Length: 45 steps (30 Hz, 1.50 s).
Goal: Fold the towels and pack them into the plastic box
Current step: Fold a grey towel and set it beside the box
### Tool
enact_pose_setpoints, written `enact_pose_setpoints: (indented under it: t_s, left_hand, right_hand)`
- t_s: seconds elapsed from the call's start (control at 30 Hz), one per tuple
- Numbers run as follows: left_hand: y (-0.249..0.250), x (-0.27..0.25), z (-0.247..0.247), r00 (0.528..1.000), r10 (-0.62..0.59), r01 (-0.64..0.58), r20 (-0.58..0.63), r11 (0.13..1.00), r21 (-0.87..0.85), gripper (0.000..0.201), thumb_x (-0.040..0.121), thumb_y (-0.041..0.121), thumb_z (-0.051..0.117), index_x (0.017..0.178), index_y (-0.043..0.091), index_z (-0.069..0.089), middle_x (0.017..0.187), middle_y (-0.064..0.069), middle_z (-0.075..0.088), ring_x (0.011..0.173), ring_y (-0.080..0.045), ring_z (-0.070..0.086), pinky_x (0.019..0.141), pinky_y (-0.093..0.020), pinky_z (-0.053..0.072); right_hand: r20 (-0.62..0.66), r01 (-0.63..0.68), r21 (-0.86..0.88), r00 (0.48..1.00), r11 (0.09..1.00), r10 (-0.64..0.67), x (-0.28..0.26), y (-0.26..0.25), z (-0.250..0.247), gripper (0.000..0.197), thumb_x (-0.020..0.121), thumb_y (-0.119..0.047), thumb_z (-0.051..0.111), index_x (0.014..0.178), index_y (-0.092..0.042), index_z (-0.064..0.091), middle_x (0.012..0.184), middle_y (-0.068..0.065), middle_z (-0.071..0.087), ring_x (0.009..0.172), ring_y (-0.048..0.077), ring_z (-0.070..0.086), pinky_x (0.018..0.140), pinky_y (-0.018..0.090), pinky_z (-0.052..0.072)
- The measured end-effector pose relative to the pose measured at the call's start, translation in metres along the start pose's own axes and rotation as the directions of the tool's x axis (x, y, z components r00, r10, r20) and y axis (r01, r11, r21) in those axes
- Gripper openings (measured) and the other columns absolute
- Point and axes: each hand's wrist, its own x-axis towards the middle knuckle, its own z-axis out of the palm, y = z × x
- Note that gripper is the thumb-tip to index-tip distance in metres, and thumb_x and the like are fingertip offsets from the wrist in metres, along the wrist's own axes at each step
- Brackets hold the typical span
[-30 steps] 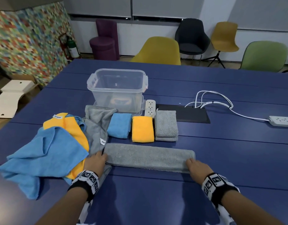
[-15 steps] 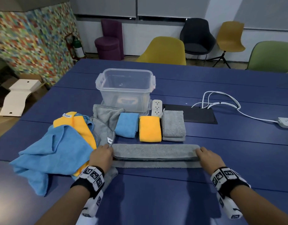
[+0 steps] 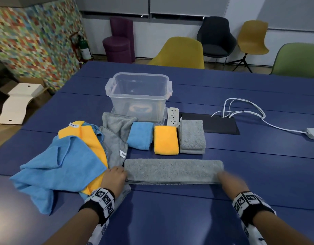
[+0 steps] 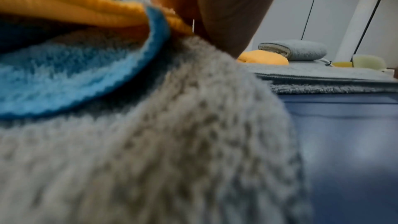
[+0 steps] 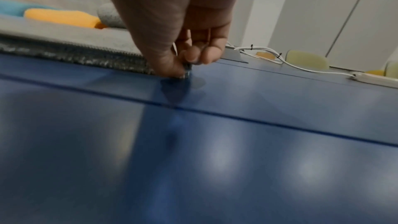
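1. Folded into a long narrow strip and lying flat across the near part of the table: the grey towel, well short of the plastic box, which stands empty further back.
2. Behind the strip, in a row: three folded towels, blue, yellow and grey. To the left, a loose pile not yet folded.
3. Probably soft, light and limp, with a nap that grips itself. Likely to sag and spill its layers if lifted by one point.
4. Best taken at both short ends, all layers pinched together, or else folded end to end while flat on the table.
5. Right hand: thumb and fingertips pinched together on the near right corner of the strip, down at table level.
6. Left hand: set against the strip's left end, over the edge of the loose pile. Whether clamped on cloth or merely resting, cannot tell.
7. From the head view only: the whole layout, the box and the strip's full length. Right hand motion-blurred there.
8. From the right wrist view only: the pinch itself and the stacked hems of the layers.
9. From the left wrist view: mostly pile up close and the heel of the hand, fingers hidden.
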Motion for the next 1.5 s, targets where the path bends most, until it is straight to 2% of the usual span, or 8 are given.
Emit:
enact_pose_setpoints:
  t_s: [0.27, 0.4, 0.53, 0.73, 1.03, 1.27, 1.4, 1.5]
  left_hand:
    - [-0.001, -0.002, 0.001, 1.000, 0.027, -0.027, -0.011, 0.998, 0.059, 0.045, 0.011, 0.011, 0.088, 0.044, 0.021, 0.059, 0.048, 0.004, 0.053, 0.044, -0.019, 0.055, 0.039, -0.020, 0.039]
    - [0.008, -0.010, -0.011, 0.999, 0.042, -0.042, -0.001, 0.993, 0.112, 0.027, 0.026, 0.027, 0.079, 0.044, 0.022, 0.060, 0.052, 0.003, 0.054, 0.048, -0.020, 0.054, 0.044, -0.026, 0.043]
    - [0.031, -0.007, -0.030, 0.994, -0.007, 0.006, -0.107, 1.000, -0.010, 0.030, 0.064, 0.041, 0.039, 0.063, 0.026, 0.066, 0.068, 0.005, 0.057, 0.061, -0.016, 0.058, 0.053, -0.031, 0.047]
    - [0.106, 0.037, -0.017, 0.996, 0.024, -0.006, 0.080, 0.976, -0.219, 0.056, 0.097, 0.038, 0.007, 0.149, 0.019, 0.018, 0.157, 0.001, 0.010, 0.146, -0.025, 0.006, 0.117, -0.042, 0.011]
    - [0.046, 0.030, 0.035, 0.964, -0.206, 0.248, 0.170, 0.929, -0.275, 0.061, 0.099, 0.046, 0.005, 0.130, 0.012, 0.043, 0.128, -0.017, 0.058, 0.118, -0.034, 0.053, 0.099, -0.039, 0.043]
    - [0.035, 0.029, 0.031, 0.956, -0.246, 0.280, 0.159, 0.928, -0.247, 0.078, 0.097, 0.049, 0.000, 0.125, 0.000, 0.054, 0.128, -0.021, 0.057, 0.105, -0.033, 0.064, 0.079, -0.042, 0.054]
    - [0.029, 0.021, 0.008, 0.945, -0.304, 0.327, 0.125, 0.843, -0.428, 0.056, 0.097, 0.040, 0.026, 0.148, 0.016, 0.022, 0.156, -0.015, 0.010, 0.141, -0.030, 0.024, 0.111, -0.035, 0.030]
    - [0.020, 0.022, 0.004, 0.884, -0.463, 0.423, 0.061, 0.738, -0.526, 0.049, 0.092, 0.018, 0.048, 0.139, 0.013, 0.038, 0.142, -0.015, 0.040, 0.127, -0.030, 0.043, 0.101, -0.035, 0.040]
  right_hand:
    - [-0.045, -0.054, 0.009, 0.997, 0.999, 0.054, 0.002, 0.001, -0.006, 0.027, 0.073, -0.002, 0.069, 0.099, -0.004, 0.060, 0.090, 0.010, 0.062, 0.061, 0.026, 0.064, 0.045, 0.027, 0.032]
    - [0.019, -0.056, -0.025, 0.998, 0.998, 0.057, -0.002, -0.001, -0.007, 0.033, 0.088, -0.007, 0.047, 0.120, -0.011, 0.044, 0.120, 0.005, 0.051, 0.099, 0.022, 0.060, 0.068, 0.030, 0.042]
    - [-0.226, -0.011, 0.085, 0.974, 0.996, 0.031, 0.001, -0.023, -0.034, 0.042, 0.035, -0.011, 0.082, 0.071, -0.010, 0.061, 0.071, 0.005, 0.060, 0.060, 0.025, 0.061, 0.051, 0.035, 0.050]
    - [-0.256, 0.287, 0.334, 0.945, 0.898, -0.206, 0.029, -0.128, -0.037, 0.050, 0.088, -0.025, 0.033, 0.131, -0.006, 0.050, 0.140, 0.012, 0.047, 0.125, 0.033, 0.050, 0.099, 0.043, 0.044]
    - [0.023, 0.094, 0.334, 0.994, 0.938, -0.107, 0.039, -0.045, 0.008, 0.104, 0.055, -0.073, -0.039, 0.137, -0.010, -0.022, 0.146, 0.009, -0.024, 0.135, 0.026, -0.021, 0.112, 0.033, -0.014]
    - [0.137, -0.014, 0.255, 0.990, 0.967, -0.022, 0.033, -0.008, 0.003, 0.120, 0.032, -0.074, -0.050, 0.130, -0.009, -0.029, 0.140, -0.002, -0.034, 0.131, 0.011, -0.028, 0.114, 0.042, -0.012]
    - [0.075, -0.046, 0.271, 0.997, 0.961, 0.026, 0.030, -0.023, -0.011, 0.115, 0.058, -0.073, -0.039, 0.145, -0.008, 0.000, 0.154, 0.002, -0.001, 0.144, 0.023, 0.010, 0.114, 0.047, -0.011]
    - [-0.129, 0.132, 0.325, 0.987, 0.936, -0.095, 0.024, -0.061, -0.028, 0.065, 0.093, -0.057, 0.013, 0.120, -0.018, 0.057, 0.116, 0.004, 0.064, 0.101, 0.024, 0.065, 0.088, 0.042, 0.050]
